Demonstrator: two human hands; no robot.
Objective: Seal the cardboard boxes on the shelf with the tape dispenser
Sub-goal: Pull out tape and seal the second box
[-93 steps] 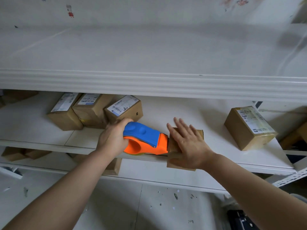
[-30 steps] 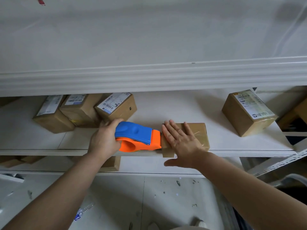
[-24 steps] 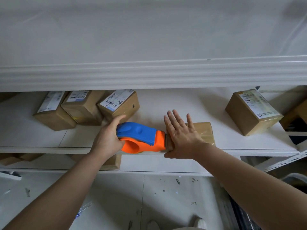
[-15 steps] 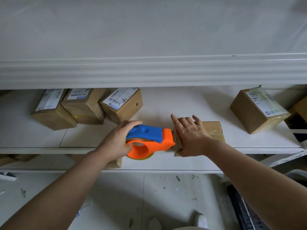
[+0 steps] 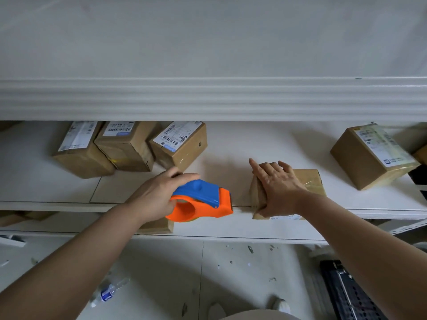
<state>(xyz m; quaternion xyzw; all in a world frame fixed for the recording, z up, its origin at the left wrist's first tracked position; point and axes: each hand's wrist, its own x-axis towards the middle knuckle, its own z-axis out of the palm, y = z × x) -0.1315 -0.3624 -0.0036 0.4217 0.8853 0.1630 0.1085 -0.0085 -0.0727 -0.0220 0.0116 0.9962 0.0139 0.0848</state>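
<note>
Orange-and-blue tape dispenser [image 5: 203, 199] is in the left hand [image 5: 154, 199], grip wrapped round its rear end, nose pointing right, just off the front edge of the shelf [image 5: 46, 188]. The right hand [image 5: 277, 188] clamps the cardboard box [image 5: 309, 181] at the shelf's front lip: fingers bent over the top and left end, thumb down the front face. Dispenser and box are near but apart. A thin line [image 5: 242, 206] bridges the gap — maybe tape, can't tell. Reads like the end of a pass, so the step is a clean cut. Keep the box pinned so it can't slip off the lip, tilt the blade into the tape and snap it, then rub the loose tail down on the box's end. Three labelled boxes [image 5: 129, 146] sit back-left and a lone labelled box [image 5: 372, 155] far right — same shelf.
</note>
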